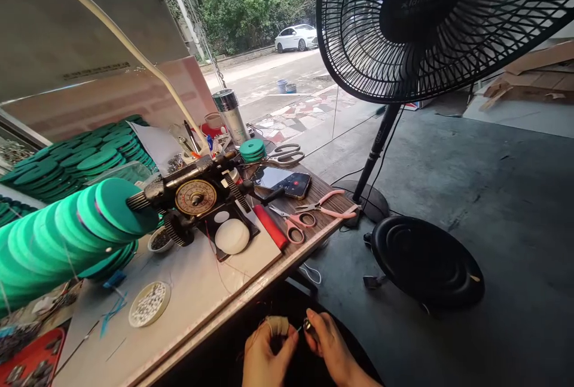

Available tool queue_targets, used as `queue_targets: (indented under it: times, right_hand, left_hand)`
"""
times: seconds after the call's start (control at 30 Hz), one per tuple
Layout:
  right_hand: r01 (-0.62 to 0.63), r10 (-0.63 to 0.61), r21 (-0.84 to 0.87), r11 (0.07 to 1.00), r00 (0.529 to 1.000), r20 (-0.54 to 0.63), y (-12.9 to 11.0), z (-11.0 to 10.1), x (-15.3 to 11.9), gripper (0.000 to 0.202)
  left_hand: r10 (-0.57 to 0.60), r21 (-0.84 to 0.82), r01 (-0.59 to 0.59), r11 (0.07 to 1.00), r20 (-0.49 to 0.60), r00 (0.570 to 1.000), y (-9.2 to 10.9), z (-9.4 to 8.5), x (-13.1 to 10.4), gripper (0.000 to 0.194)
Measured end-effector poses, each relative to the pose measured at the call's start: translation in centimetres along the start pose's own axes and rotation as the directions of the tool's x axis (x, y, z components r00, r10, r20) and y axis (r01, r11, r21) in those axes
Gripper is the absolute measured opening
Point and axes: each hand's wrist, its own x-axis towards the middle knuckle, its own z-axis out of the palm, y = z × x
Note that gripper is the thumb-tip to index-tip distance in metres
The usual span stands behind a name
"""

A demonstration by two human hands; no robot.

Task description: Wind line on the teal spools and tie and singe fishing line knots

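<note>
Just off the table's front edge, low in the head view, my two hands are close together. My left hand (pixel 268 351), with pale tape wrapped on its index finger, is pinched closed around something thin whose tip points towards the right hand. Fine reddish thread or wire trails beside it. My right hand (pixel 330 344) is closed around a small dark, shiny metal piece (pixel 308 323), mostly covered by the fingers. Nearest on the table are a dish of white beads (pixel 149 304) and a round white pad (pixel 232 236).
A geared machine with a dial (pixel 196 197) carries a row of green discs (pixel 67 237). Orange-handled scissors (pixel 296 221), pliers (pixel 329 204), a red rod (pixel 270 226) and a phone (pixel 282 180) lie at right. A fan (pixel 403 28) and black stool (pixel 426 261) stand beyond.
</note>
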Motion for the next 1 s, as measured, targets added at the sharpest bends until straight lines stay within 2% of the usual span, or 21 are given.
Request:
queue_targets:
  times: [0.27, 0.57, 0.8, 1.0]
  right_hand:
    - [0.012, -0.011, 0.031, 0.999, 1.0, -0.029, 0.4, 0.2, 0.2, 0.061]
    - [0.03, -0.029, 0.024, 0.999, 0.999, -0.024, 1.6, 0.2, 0.6, 0.063]
    - [0.024, -0.024, 0.035, 0.999, 1.0, 0.0, 1.8, 0.2, 0.7, 0.06]
    - [0.018, -0.02, 0.144, 0.989, 1.0, 0.011, 1.1, -0.1, 0.7, 0.061]
  left_hand:
    - [-0.027, -0.002, 0.027, 1.0, -0.013, 1.0, -0.1, 0.2, 0.2, 0.019]
    - [-0.068, 0.004, 0.068, 0.998, -0.032, 0.997, 1.2, 0.1, 0.6, 0.023]
    - [-0.026, 0.016, 0.027, 1.0, -0.017, 1.0, 0.1, 0.0, 0.2, 0.018]
    - [-0.057, 0.034, 0.058, 0.998, -0.028, 0.998, -0.8, 0.3, 0.5, 0.021]
